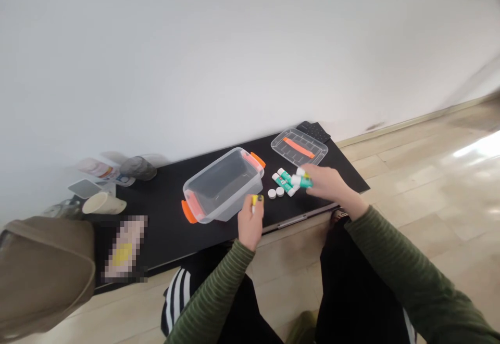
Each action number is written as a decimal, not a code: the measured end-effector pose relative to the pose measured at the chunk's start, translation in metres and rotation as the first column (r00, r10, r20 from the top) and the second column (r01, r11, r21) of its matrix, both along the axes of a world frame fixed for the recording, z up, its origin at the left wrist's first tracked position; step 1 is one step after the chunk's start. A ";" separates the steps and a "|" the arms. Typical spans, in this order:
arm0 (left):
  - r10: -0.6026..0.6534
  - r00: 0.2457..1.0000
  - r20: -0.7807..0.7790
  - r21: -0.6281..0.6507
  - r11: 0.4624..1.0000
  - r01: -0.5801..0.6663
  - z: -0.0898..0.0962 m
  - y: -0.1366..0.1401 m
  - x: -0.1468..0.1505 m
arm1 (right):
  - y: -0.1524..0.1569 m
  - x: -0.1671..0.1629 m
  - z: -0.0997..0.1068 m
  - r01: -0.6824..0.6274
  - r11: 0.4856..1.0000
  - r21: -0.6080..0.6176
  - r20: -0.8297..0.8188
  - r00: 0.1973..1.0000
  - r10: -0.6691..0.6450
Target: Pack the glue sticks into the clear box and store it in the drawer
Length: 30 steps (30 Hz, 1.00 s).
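Note:
My right hand [324, 181] is closed around green glue sticks with white caps [302, 180], seemingly two, held just above the table. Below and left of it lie more green-and-white glue sticks [284, 183], with two small round white pieces [276, 192] beside them. Pinched in my left hand [250, 224] is a small yellow-and-black object [257, 199] with a white part; its kind is unclear. That hand is at the near right side of a clear plastic box [222, 185] with orange end latches. The box stands without its lid, and no contents show inside.
The clear lid [299, 148] with an orange handle lies at the back right, by a black dotted object [315, 130]. A paper cup [104, 203], a bottle [105, 171] and a grey bundle [138, 168] occupy the left of the black table [164, 234]. A brown fabric item [47, 276] covers the left corner.

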<state>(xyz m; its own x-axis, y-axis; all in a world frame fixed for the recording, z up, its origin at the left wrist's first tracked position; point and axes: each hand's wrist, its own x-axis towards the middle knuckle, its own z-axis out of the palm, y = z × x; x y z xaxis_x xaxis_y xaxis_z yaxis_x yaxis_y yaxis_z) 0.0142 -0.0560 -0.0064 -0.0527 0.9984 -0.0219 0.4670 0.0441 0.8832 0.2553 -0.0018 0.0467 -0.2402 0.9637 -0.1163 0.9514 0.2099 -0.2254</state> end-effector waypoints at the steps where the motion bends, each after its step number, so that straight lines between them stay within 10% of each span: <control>1: -0.065 0.986 -0.154 -0.027 0.998 0.061 0.000 0.001 -0.003 | 0.008 0.005 -0.005 0.094 0.995 0.017 -0.044 0.995 -0.094; 5: -0.258 0.707 -0.658 -0.130 0.964 0.230 -0.007 0.005 0.001 | 0.033 0.007 -0.034 0.293 0.956 -0.019 -0.149 0.945 -0.293; 12: -0.306 0.467 -0.830 -0.179 0.938 0.296 -0.031 0.021 0.022 | 0.043 -0.017 -0.069 0.323 0.943 -0.081 -0.140 0.933 -0.331; 30: -0.101 0.688 -0.719 0.115 0.959 0.261 -0.056 0.042 0.022 | 0.043 -0.014 -0.078 0.178 0.984 0.006 -0.148 0.973 -0.175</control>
<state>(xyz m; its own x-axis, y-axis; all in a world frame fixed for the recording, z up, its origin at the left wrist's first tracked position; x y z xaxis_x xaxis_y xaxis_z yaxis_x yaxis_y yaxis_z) 0.0359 -0.0138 -0.0620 0.2094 0.9682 0.1371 0.9309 -0.2403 0.2751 0.2418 0.0409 -0.0316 -0.0794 0.9941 -0.0740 0.9309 0.0474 -0.3623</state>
